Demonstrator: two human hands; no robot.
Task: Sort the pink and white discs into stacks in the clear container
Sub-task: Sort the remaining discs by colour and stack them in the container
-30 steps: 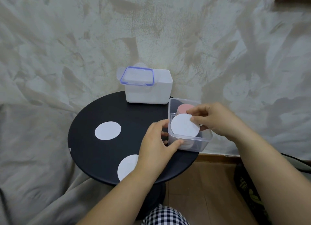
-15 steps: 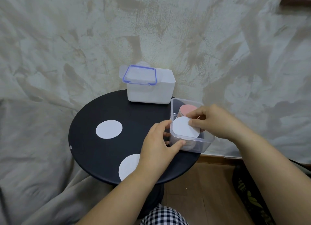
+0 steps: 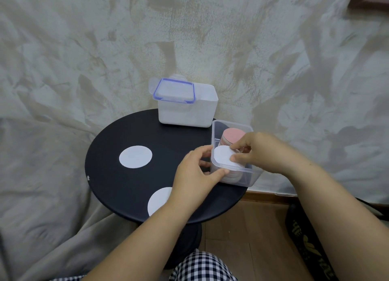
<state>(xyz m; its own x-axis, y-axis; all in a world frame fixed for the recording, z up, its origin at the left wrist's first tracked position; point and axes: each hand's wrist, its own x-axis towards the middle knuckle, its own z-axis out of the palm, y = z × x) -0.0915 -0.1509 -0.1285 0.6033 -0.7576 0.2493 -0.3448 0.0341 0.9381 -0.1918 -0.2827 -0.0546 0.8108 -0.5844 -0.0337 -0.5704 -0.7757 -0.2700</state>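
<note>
The right hand [image 3: 265, 152] is pinching a white disc [image 3: 223, 157] just above the white stack [image 3: 232, 174] in the near end of the clear container [image 3: 250, 177], at the right edge of the table [image 3: 117, 186]. The left hand [image 3: 195, 175] is gripping the container's near left corner. The pink stack [image 3: 232, 134] is standing at its far end.
</note>
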